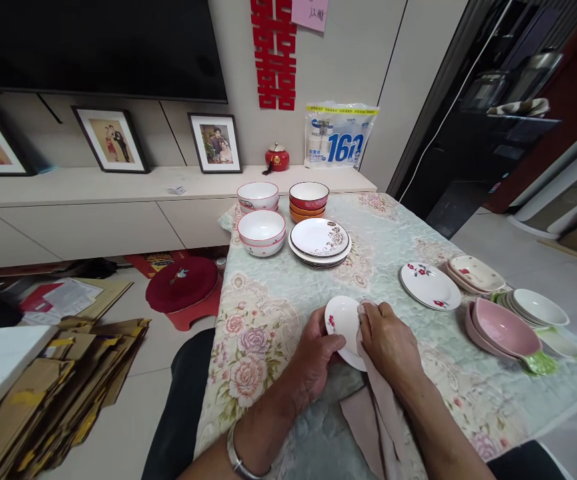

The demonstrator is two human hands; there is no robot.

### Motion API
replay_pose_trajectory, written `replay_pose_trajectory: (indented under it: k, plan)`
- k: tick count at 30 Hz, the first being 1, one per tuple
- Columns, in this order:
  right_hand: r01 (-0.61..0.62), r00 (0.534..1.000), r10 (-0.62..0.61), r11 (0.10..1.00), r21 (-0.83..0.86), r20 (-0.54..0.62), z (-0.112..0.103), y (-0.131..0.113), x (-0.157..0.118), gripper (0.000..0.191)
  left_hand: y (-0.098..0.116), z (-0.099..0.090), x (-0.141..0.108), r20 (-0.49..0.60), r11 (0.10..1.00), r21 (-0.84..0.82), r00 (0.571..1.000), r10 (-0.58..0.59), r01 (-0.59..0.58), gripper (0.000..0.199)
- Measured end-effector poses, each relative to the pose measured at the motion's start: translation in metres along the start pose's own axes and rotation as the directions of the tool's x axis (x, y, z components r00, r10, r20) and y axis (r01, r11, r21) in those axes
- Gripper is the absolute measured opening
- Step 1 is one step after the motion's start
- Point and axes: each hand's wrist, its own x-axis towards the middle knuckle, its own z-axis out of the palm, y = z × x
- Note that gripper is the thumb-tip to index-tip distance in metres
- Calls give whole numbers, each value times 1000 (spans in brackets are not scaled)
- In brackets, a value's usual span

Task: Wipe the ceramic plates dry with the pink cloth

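- Bracelet [235, 459], silver-coloured, one: worn on the left wrist, over the near left part of the desk [373, 280].
- Cloth [391, 427], pinkish grey, one: gathered under the right hand [391, 340], upper end against a small plate [343, 313], lower end trailing toward the near edge of the desk.
- Plate as above, white with red flowers: held tilted between both hands, toward the near edge of the desk.
- Left hand [318, 353]: fingers closed on the left rim of the plate, thumb on its upper face; the fingertips beneath are hidden.
- Right hand: fingers bent and drawn together on the cloth, pressing it to the plate's right side.
- White bowls [261, 227], red-rimmed, two stacks: one behind the other, near the far left corner.
- Red bowl [311, 203]: on top of orange bowls [307, 217], near the far edge.
- Large plates [313, 237], stacked, top one brown-patterned: just in front of the orange bowls.
- Oval plates [428, 288], red-flowered: toward the right edge.
- Spotted dishes [476, 273], stacked: just beside the oval plates, nearer the right edge.
- Pink dishes [506, 327], nested, green at one end: near the right edge, beside nested pale bowls [541, 307].
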Motion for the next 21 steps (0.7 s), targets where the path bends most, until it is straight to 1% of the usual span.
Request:
replay_pose_trajectory:
  k: [2, 3, 5, 6, 8, 10, 11, 12, 14, 16, 18, 20, 21]
  plan:
    - [42, 999, -42, 999, 26, -8, 2, -1, -1, 24, 1, 2, -1, 33, 1000, 0, 999, -14, 14, 69]
    - [87, 996, -87, 994, 64, -12, 2, -2, -2, 26, 1, 3, -2, 48, 1000, -1, 999, -25, 25, 72]
    - [207, 978, -206, 958, 198, -29, 1, -5, -3, 32, 0, 3, -2, 77, 999, -7, 996, -37, 38, 75]
    - [268, 963, -268, 919, 288, -39, -1, -7, -4, 34, -1, 2, -2, 96, 999, -13, 995, -30, 31, 74]
    - [370, 921, -384, 807, 460, -68, -4, -12, -7, 36, -2, 1, -1, 131, 1000, -22, 991, 5, -2, 67]
    - [442, 878, -466, 708, 551, -107, -7, -16, -8, 36, -4, 0, -1, 153, 999, -21, 988, 30, -28, 61]
    - [460, 868, -481, 691, 558, -121, -7, -16, -8, 37, -5, -1, -1, 162, 999, -21, 986, 33, -31, 61]
    - [463, 871, -475, 702, 542, -129, -6, -16, -8, 37, -5, -1, -1, 169, 999, -20, 985, 29, -26, 63]
    - [418, 904, -405, 781, 464, -133, -3, -11, -7, 37, -3, -1, -1, 184, 1000, -11, 983, 2, 0, 68]
    - [318, 948, -292, 881, 349, -127, 1, -4, -4, 38, -1, 0, -2, 179, 999, 12, 983, -40, 39, 71]
    - [196, 978, -172, 954, 225, -120, 4, 3, -2, 38, 2, 1, -3, 159, 996, 38, 984, -82, 77, 74]
    - [89, 991, -74, 987, 134, -107, 6, 6, -1, 35, 4, 2, -3, 153, 995, 44, 984, -96, 91, 76]
    - [60, 994, -48, 991, 117, -101, 5, 5, -1, 35, 5, 2, -3, 154, 995, 43, 983, -99, 94, 76]
